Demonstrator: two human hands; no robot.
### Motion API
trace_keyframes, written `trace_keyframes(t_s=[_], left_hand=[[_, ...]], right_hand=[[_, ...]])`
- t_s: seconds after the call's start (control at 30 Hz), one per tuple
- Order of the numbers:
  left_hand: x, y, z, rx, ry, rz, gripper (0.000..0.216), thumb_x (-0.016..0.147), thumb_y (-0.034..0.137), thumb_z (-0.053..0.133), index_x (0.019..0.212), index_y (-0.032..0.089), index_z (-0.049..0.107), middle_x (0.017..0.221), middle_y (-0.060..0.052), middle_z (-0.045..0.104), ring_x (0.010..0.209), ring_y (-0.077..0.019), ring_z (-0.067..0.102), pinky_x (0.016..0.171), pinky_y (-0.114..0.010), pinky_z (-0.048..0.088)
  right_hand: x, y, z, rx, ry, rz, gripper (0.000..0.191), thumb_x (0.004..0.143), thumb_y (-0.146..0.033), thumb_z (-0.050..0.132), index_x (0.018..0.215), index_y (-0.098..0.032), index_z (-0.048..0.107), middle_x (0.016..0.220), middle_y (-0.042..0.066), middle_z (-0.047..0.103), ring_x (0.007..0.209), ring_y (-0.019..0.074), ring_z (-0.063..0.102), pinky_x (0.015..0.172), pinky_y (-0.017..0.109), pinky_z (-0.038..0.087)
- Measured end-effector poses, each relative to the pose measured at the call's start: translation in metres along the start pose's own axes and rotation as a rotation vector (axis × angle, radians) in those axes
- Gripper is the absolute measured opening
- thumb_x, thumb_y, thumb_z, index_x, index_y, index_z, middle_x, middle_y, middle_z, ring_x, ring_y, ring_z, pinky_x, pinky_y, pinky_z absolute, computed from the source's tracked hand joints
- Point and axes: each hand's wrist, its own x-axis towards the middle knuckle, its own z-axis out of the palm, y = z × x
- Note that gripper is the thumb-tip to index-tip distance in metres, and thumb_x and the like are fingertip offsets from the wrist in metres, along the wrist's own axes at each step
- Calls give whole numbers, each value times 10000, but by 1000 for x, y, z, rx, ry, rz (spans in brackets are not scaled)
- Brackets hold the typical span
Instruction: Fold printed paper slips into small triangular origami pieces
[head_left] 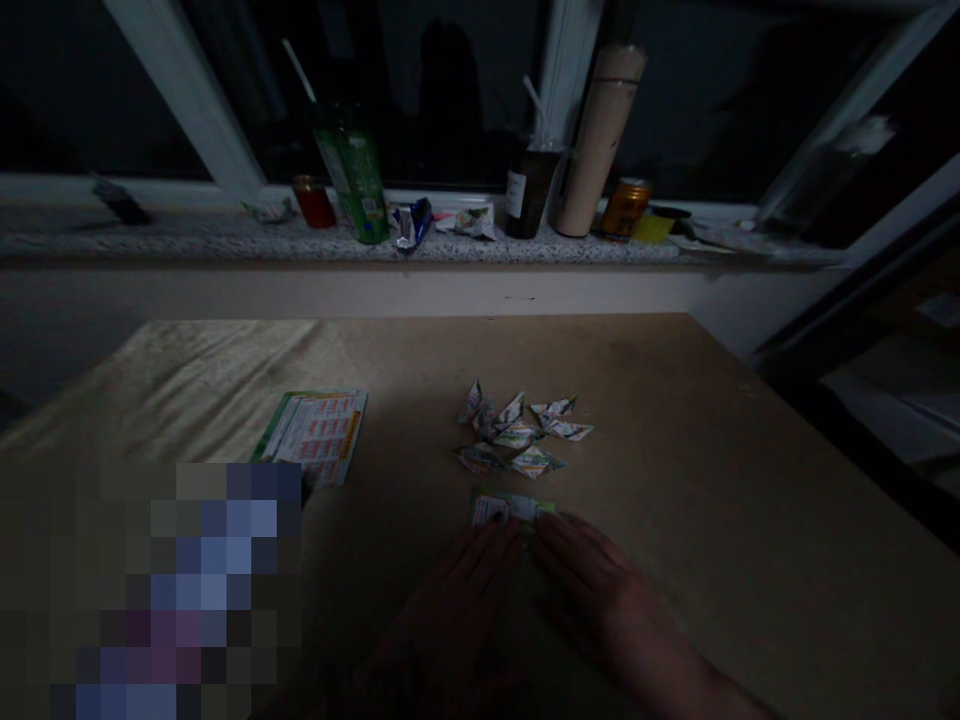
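Observation:
A small printed paper, white and green, lies on the table just beyond my fingertips. My left hand rests over its near left part, fingers stretched out and flat. Over the near right part lies my right hand, its fingers also extended. The fingers cover the paper's near edge, so its full shape is hidden. Beyond it sit several folded paper pieces with pointed ends, made from similar printed paper. The light is dim.
A printed sheet or stack of leaflets lies on the left of the brown table. On the windowsill stand a green bottle, a dark cup with a straw, a pale flask and an orange can. Pixelation masks the lower left.

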Motion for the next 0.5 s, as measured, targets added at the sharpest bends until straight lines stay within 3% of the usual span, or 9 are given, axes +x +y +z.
trace_keyframes(t_s=[0.2, 0.37, 0.5], left_hand=[[2, -1, 0, 62, -11, 1, 842, 800, 540, 508, 1428, 88, 177, 1486, -129, 198, 1354, -284, 158, 1093, -417, 183], [-2, 15, -9, 125, 19, -40, 776, 830, 508, 465, 1432, 107, 183, 1460, -137, 276, 1334, -293, 218, 1079, -431, 192], [-8, 24, -5, 167, 100, -84, 768, 843, 442, 465, 1439, 89, 134, 1423, -159, 347, 1300, -286, 303, 1060, -397, 238]], right_hand=[[2, -3, 2, 27, 5, 24, 497, 801, -203, 544, 1284, -102, 481, 1306, 127, 514, 1215, 259, 457, 998, 411, 428], [4, -7, 1, 44, 7, 48, 501, 772, -194, 564, 1258, -87, 507, 1284, 133, 535, 1185, 258, 489, 995, 398, 430], [4, -9, 2, 71, 60, 78, 487, 763, -190, 579, 1239, -104, 529, 1257, 115, 562, 1161, 245, 514, 990, 383, 439]])
